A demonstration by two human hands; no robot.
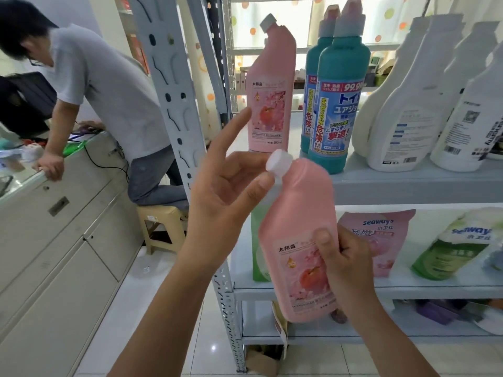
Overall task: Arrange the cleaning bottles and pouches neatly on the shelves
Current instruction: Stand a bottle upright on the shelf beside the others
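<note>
My right hand (344, 263) grips a pink bottle (296, 232) by its lower body and holds it tilted in front of the shelves. My left hand (226, 183) is at the bottle's white cap (279, 162): thumb and middle fingers touch the cap, the index finger points up. A second pink bottle (272, 96) stands on the upper shelf (408, 183), with two teal bottles (336, 104) to its right and several white bottles (424, 104) further right. Pink (381, 240) and green pouches (451, 251) lean on the shelf below.
The grey perforated shelf post (174, 104) rises left of my left hand. Beyond it a person (109, 99) kneels on a beige stool (160, 227) and leans on a grey cabinet (68, 227). White tiled floor lies below.
</note>
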